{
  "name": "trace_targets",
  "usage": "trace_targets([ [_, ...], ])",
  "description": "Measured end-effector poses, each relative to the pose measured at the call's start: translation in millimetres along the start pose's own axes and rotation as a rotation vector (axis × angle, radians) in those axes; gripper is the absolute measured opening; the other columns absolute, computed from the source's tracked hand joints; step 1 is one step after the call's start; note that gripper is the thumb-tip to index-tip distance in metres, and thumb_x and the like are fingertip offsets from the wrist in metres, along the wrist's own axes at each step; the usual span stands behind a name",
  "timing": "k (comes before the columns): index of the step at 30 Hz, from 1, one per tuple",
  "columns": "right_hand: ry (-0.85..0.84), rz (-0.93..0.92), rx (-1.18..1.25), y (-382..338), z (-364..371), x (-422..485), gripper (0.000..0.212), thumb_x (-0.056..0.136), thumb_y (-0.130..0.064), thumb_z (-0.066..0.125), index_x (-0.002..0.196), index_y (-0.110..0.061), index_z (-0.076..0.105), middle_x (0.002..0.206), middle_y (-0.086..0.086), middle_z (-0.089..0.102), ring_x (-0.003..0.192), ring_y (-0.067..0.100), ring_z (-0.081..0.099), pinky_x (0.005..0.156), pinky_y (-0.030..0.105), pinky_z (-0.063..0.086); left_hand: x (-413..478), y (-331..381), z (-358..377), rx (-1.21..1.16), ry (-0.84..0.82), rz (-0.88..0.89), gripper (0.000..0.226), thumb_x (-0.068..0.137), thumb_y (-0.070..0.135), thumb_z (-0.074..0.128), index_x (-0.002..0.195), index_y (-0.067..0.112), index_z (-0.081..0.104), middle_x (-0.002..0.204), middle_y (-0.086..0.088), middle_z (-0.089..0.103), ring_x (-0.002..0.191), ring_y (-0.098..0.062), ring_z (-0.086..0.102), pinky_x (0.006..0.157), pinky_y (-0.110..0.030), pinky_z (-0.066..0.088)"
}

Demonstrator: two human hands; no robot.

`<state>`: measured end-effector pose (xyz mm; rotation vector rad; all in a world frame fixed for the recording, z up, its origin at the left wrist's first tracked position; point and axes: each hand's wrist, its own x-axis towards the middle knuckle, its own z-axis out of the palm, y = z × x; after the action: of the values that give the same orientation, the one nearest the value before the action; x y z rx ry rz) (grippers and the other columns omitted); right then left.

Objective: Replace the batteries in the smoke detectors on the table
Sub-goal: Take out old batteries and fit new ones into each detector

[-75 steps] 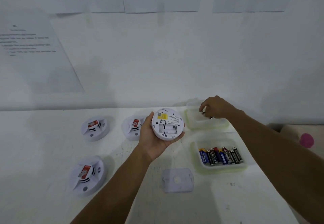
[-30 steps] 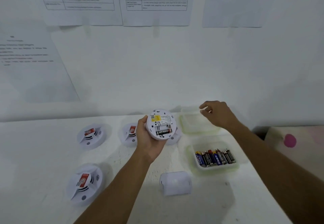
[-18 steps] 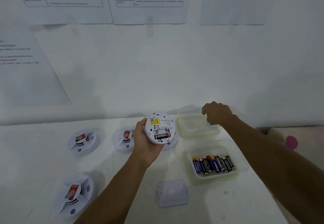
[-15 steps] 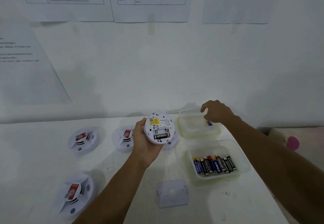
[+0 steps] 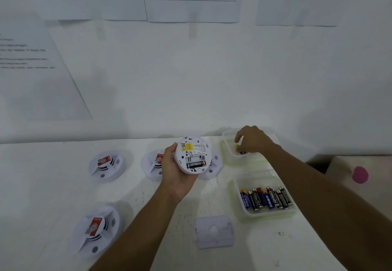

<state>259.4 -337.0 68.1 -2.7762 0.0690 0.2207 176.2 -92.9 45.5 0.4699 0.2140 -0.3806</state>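
My left hand holds a round white smoke detector with its back facing me. Its battery bay is uncovered, and one black battery lies in the lower slot while the upper slot looks empty. My right hand reaches into the far clear tray, fingertips closed on a blue and yellow battery low in that tray. The detector's grey cover plate lies on the white table in front of me.
A nearer clear tray holds several batteries. Three more detectors rest on the table to the left, and another is partly hidden behind the held one. Papers hang on the wall. A pink spot shows at the right.
A black battery now sits in the held detector's bay, which was empty 2.5 s ago. My right hand has stayed over the far tray, and a blue battery has appeared under its fingers.
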Motion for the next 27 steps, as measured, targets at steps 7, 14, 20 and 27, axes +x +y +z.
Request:
trace_targets([
  [7, 0.198, -0.272, 0.518, -42, -23, -55, 0.008, 0.083, -0.014, 0.073, 0.090, -0.018, 0.071, 0.080, 0.003, 0.072, 0.066, 0.014, 0.067, 0.059, 0.026, 0.051, -6, 0, 4, -0.023, -0.005, 0.014, 0.050, 0.096, 0.037, 0.043, 0.136, 0.011, 0.056, 0.137, -0.020, 0.057, 0.132, -0.039, 0.048, 0.112, -0.053, 0.035],
  [14, 0.220, -0.463, 0.800, -95, -2, -133, 0.014, 0.083, -0.005, 0.072, 0.093, -0.015, 0.071, 0.076, -0.003, 0.070, 0.065, 0.019, 0.070, 0.059, 0.030, 0.057, -24, 0, 5, 0.036, -0.023, 0.054, 0.046, 0.098, 0.039, 0.038, 0.124, 0.010, 0.062, 0.115, -0.019, 0.067, 0.108, -0.032, 0.061, 0.102, -0.048, 0.044],
  [20, 0.302, -0.516, 0.732, -118, 42, -163, 0.015, 0.082, -0.003, 0.071, 0.091, -0.015, 0.071, 0.090, -0.005, 0.069, 0.075, 0.006, 0.069, 0.067, 0.025, 0.057, -50, 6, -5, 0.132, -0.015, 0.051, 0.052, 0.098, 0.043, 0.034, 0.125, 0.008, 0.062, 0.115, -0.017, 0.066, 0.107, -0.031, 0.060, 0.098, -0.044, 0.044],
  [27, 0.348, -0.531, 0.760, -146, 71, -198, 0.019, 0.084, -0.004, 0.070, 0.096, -0.017, 0.075, 0.092, -0.006, 0.071, 0.082, 0.005, 0.067, 0.072, 0.015, 0.053, -80, 13, -28, 0.201, -0.014, 0.045, 0.050, 0.096, 0.042, 0.039, 0.103, 0.009, 0.075, 0.108, -0.016, 0.069, 0.102, -0.029, 0.064, 0.112, -0.046, 0.036],
])
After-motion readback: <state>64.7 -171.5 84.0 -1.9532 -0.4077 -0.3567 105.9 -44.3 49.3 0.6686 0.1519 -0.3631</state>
